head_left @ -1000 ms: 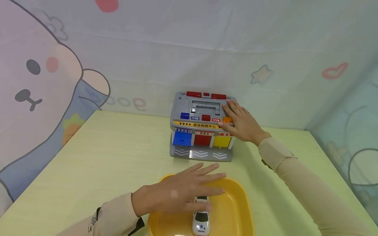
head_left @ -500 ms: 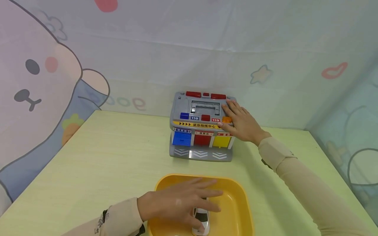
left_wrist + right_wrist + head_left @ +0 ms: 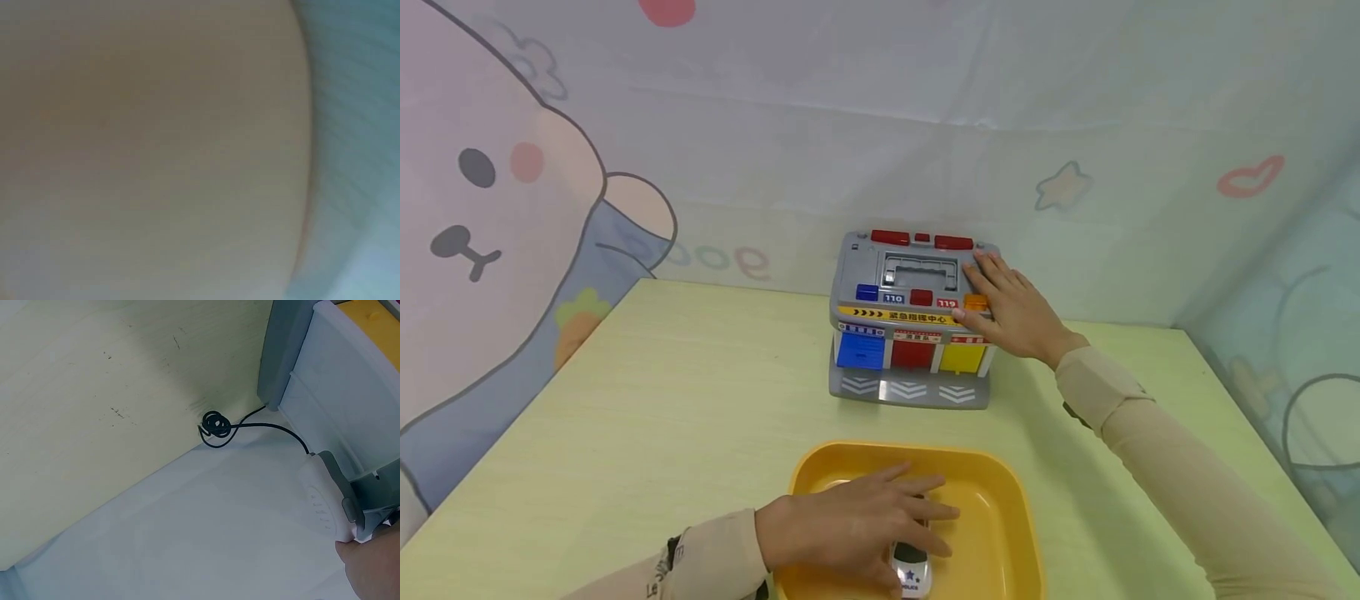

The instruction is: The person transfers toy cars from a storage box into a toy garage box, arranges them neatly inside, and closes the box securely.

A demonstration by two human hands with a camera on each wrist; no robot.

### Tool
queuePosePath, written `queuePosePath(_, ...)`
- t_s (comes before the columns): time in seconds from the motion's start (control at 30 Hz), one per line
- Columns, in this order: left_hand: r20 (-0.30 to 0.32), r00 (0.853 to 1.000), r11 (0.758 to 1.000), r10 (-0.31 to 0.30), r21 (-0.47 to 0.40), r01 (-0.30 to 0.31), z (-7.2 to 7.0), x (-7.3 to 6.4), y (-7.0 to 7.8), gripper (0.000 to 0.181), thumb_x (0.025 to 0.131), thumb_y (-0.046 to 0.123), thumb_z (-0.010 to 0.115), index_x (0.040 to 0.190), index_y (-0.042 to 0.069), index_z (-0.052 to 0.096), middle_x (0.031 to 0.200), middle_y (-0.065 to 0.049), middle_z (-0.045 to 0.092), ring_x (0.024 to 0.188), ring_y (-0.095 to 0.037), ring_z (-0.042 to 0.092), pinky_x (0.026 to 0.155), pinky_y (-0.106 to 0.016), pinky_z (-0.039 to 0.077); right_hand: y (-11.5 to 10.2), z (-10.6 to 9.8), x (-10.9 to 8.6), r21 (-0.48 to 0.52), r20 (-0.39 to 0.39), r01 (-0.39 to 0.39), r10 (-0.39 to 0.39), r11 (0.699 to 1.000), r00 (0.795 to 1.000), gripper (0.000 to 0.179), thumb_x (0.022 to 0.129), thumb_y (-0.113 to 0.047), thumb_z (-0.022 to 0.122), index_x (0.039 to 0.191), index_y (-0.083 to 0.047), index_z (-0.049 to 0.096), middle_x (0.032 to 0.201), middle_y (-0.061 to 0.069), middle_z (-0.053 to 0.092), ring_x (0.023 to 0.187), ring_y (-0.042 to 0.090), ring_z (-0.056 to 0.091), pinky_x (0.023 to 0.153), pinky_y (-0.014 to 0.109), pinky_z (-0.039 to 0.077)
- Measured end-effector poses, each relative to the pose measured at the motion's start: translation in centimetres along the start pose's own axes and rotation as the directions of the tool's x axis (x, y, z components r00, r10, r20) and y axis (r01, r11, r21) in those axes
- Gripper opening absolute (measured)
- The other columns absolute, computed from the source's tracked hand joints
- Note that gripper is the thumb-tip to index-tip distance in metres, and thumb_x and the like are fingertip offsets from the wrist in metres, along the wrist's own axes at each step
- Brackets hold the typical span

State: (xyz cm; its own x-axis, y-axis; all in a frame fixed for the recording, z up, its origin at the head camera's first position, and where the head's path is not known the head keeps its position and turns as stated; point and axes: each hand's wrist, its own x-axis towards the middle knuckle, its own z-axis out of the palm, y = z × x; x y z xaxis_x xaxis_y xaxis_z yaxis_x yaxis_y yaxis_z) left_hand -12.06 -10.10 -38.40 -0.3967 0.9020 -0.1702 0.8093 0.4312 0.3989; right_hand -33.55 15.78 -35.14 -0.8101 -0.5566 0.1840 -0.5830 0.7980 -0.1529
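Observation:
My left hand (image 3: 857, 521) is low over the yellow tray (image 3: 1026, 533), fingers spread above a white toy police car (image 3: 912, 575). The hand covers most of the car, leaving its dark windscreen and starred bonnet showing. My right hand (image 3: 1018, 317) lies with extended fingers on the right end of the grey roof of a toy emergency station (image 3: 861, 258). Blue, red and yellow doors line the station's front. In the right wrist view, part of that hand (image 3: 378, 562) shows at the station's corner. A blurred pale surface fills most of the left wrist view.
The tray and station stand on a pale table (image 3: 700, 400), the station behind the tray. A printed cloth (image 3: 805, 150) hangs along the back edge. A thin black cable (image 3: 217, 425) lies coiled beside the station in the right wrist view.
My left hand has moved down and toward me over the car, uncovering the tray's far rim. My right hand has stayed on the station's roof.

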Motion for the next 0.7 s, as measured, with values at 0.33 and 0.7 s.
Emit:
queuePosePath(0.33,0.029,0.999,1.0,-0.02,-0.023,0.021,0.26,0.12,-0.04,0.054,0.088,0.058,0.066,0.138,0.038,0.059,0.157,0.017,0.04,0.153,-0.019,0.028,0.12,-0.052,0.031,-0.06,-0.07,0.09,-0.009,-0.005,0.001,-0.001,1.0,1.0,0.086,0.098,-0.065,0.04,0.162,-0.014,0.013,0.17,0.008,0.002,0.158,0.032,0.0,0.125,0.058,0.01)
queuePosePath(0.7,0.006,1.0,0.999,0.026,0.03,-0.026,0.78,0.31,-0.03,0.052,0.088,0.061,0.063,0.135,0.037,0.062,0.156,0.015,0.042,0.151,-0.018,0.032,0.117,-0.048,0.037,-0.02,0.09,-0.03,0.001,-0.008,-0.004,0.004,1.0,1.0,0.087,0.097,-0.067,0.039,0.162,-0.014,0.013,0.17,0.009,0.002,0.158,0.032,-0.001,0.125,0.059,0.009)
